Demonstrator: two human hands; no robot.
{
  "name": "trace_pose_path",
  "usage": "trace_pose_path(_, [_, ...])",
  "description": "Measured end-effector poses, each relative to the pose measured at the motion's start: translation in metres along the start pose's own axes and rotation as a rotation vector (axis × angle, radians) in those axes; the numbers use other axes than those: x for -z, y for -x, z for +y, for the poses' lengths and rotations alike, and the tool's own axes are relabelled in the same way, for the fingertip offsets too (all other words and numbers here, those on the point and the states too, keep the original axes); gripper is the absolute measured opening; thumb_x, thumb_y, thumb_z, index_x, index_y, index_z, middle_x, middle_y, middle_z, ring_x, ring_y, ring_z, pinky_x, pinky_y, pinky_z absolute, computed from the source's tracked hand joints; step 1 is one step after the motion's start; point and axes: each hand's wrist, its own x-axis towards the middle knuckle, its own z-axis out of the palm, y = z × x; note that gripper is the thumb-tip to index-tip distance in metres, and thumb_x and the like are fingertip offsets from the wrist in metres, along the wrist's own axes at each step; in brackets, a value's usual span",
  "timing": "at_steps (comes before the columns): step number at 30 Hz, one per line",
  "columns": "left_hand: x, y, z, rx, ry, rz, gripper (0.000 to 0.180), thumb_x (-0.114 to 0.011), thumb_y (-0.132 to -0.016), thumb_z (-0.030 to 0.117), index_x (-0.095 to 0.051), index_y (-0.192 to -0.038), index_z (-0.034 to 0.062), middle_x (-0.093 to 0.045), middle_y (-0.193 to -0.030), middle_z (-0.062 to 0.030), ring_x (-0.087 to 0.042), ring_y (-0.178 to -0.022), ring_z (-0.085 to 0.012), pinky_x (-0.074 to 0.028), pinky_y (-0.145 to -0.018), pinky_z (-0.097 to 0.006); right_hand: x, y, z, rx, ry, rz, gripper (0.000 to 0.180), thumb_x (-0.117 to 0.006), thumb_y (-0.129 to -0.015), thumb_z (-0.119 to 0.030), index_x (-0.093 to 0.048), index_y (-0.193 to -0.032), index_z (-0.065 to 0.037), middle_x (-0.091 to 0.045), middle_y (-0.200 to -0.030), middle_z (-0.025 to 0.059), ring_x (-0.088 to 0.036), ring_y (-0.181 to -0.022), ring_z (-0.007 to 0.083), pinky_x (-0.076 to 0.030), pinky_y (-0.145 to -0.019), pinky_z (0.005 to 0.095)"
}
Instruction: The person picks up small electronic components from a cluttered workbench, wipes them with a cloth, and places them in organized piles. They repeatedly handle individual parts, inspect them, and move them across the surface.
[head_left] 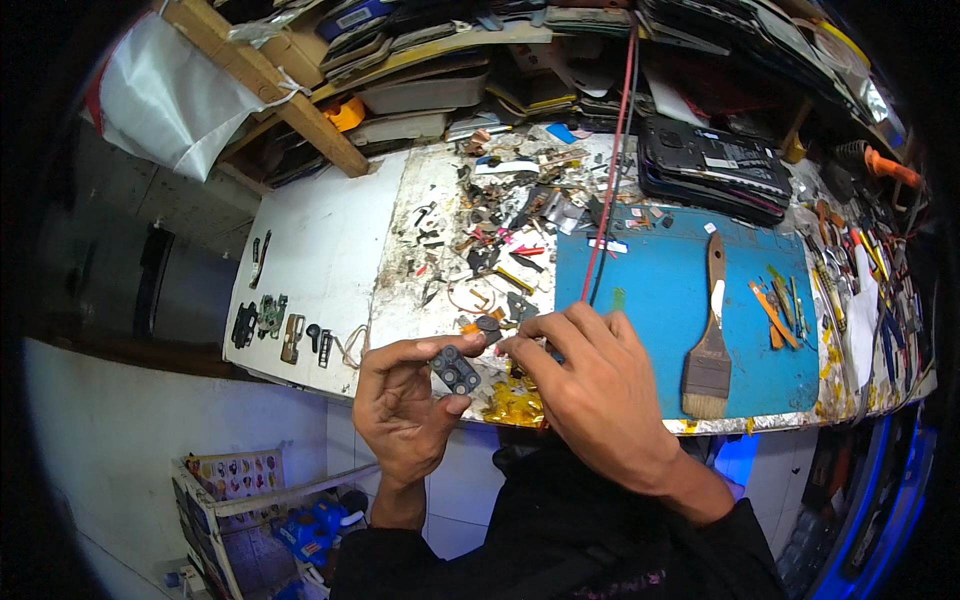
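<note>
My left hand (405, 410) pinches a small dark camera-lens frame (456, 370) with round openings, held tilted above the workbench's front edge. My right hand (590, 385) is curled beside it, its fingertips pinched on a tiny dark part (490, 326) just above the frame; what that part is cannot be made out. Under both hands lies crumpled yellow foil (515, 405). Both forearms wear black sleeves.
A blue work mat (660, 300) carries a wooden brush (708, 355) and orange pry tools (772, 315). Scattered small parts and scraps (490, 220) cover the white bench (320, 250). Phone shells (712, 165) are stacked at the back. A red cable (612, 150) hangs down. Small boards (268, 315) lie left.
</note>
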Motion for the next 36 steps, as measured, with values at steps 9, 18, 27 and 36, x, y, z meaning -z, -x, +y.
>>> trace_pose_path(9, [0.015, -0.003, 0.004, -0.118, -0.291, -0.108, 0.047, -0.081, -0.074, -0.003, -0.059, -0.116, 0.0003, -0.070, -0.103, -0.0186, -0.068, -0.101, -0.0274, -0.048, -0.094, -0.044, 0.008, -0.010, 0.000, -0.051, -0.592, 0.144, 0.037, -0.078, -0.081, -0.008, -0.066, -0.115, -0.002, -0.070, -0.106, 0.0111, -0.065, -0.077, 0.0234, -0.049, -0.068, 0.0337])
trace_pose_path(18, [-0.012, -0.010, 0.030, -0.293, -0.989, -0.220, 0.069, -0.087, -0.072, 0.010, -0.053, -0.132, 0.0058, -0.075, -0.097, -0.0046, -0.068, -0.085, -0.0179, -0.041, -0.102, -0.054, 0.017, 0.005, 0.007, -0.067, -0.838, 0.056, 0.041, -0.079, -0.080, -0.009, -0.070, -0.119, -0.008, -0.063, -0.111, 0.0122, -0.065, -0.097, 0.0242, -0.055, -0.077, 0.0340])
trace_pose_path(27, [-0.025, -0.012, 0.035, -0.274, -0.801, -0.270, 0.075, -0.087, -0.073, 0.014, -0.045, -0.135, 0.0084, -0.076, -0.095, -0.0039, -0.069, -0.087, -0.0175, -0.041, -0.104, -0.053, 0.028, 0.024, 0.017, -0.109, -0.830, 0.115, 0.035, -0.083, -0.074, -0.008, -0.073, -0.108, -0.007, -0.067, -0.106, 0.0105, -0.066, -0.094, 0.0199, -0.054, -0.071, 0.0283])
trace_pose_path(36, [-0.030, -0.019, 0.034, -0.228, -0.595, -0.306, 0.075, -0.087, -0.073, 0.014, -0.044, -0.134, 0.0080, -0.076, -0.095, -0.0058, -0.073, -0.090, -0.0196, -0.042, -0.105, -0.052, 0.032, 0.033, 0.026, -0.043, -0.770, 0.129, 0.036, -0.082, -0.075, -0.009, -0.070, -0.109, -0.004, -0.066, -0.105, 0.0118, -0.066, -0.096, 0.0247, -0.055, -0.077, 0.0346])
